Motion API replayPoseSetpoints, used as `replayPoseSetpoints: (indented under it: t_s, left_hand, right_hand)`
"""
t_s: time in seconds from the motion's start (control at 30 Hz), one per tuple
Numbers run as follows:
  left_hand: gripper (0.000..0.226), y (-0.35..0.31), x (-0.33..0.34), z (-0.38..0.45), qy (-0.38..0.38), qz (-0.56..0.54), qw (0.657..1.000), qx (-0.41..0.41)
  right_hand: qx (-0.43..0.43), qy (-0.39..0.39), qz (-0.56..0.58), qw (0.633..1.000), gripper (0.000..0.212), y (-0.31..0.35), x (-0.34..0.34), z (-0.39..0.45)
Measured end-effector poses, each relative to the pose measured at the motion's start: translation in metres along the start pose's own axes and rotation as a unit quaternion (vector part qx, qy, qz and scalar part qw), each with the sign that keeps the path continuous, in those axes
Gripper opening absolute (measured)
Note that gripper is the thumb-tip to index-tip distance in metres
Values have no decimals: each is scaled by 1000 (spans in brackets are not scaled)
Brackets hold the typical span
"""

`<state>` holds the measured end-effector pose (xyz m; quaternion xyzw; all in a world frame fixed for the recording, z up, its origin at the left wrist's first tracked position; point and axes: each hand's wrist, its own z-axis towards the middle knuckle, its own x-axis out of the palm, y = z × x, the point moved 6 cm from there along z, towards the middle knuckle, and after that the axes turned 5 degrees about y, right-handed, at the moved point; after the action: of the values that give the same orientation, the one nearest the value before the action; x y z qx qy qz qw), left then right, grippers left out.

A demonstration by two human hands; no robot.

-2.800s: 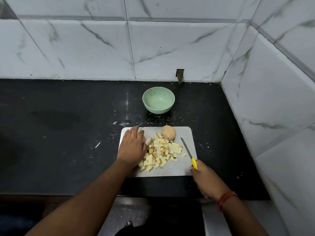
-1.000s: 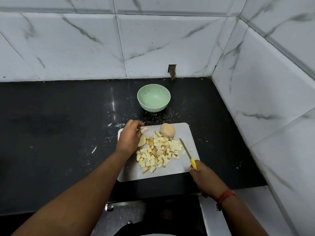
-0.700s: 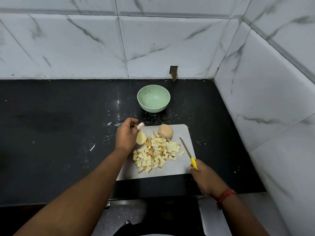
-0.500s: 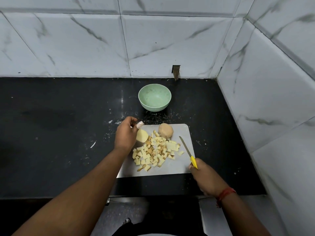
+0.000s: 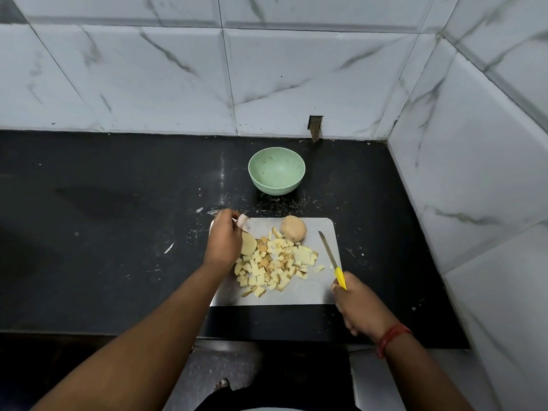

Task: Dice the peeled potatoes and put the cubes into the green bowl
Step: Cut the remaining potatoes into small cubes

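Head view: your left hand [image 5: 224, 243] curls its fingers round a potato piece [image 5: 248, 243] at the board's [image 5: 299, 295] left edge, its flat cut face showing. Your right hand [image 5: 357, 308] is clenched on the knife [image 5: 332, 260] handle, blade lying over the board's right side. The cubes [image 5: 274, 266] sit heaped mid-board; a whole potato [image 5: 293, 228] rests at the far edge, and the bowl [image 5: 276, 170] stands beyond on the counter [image 5: 103, 232], holding no cubes.

The piece is likely firm, dense and wet-slick: lay it cut face down and pin the rounded back with curled fingertips. Cubes are light and loose; scoop them rather than pinch.
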<state>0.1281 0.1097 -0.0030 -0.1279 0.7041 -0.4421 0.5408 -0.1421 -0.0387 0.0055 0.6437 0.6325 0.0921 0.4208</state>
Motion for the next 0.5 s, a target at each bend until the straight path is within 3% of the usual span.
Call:
replayPoseSetpoints:
  t_s: [0.2,0.37,0.5]
  left_hand:
    - [16,7,-2,1,-1,-78,997,-28]
    - [11,6,-4,2,11,-132,991,-33]
    - [16,12,-3,2,-1,-225,969,-102]
  right_hand:
    - [1,-8,-2,1000,17,2,0,4]
    - [-1,-29,9,1000,16,6,-2,7]
    - [-11,-77,63,995,13,6,-7,15]
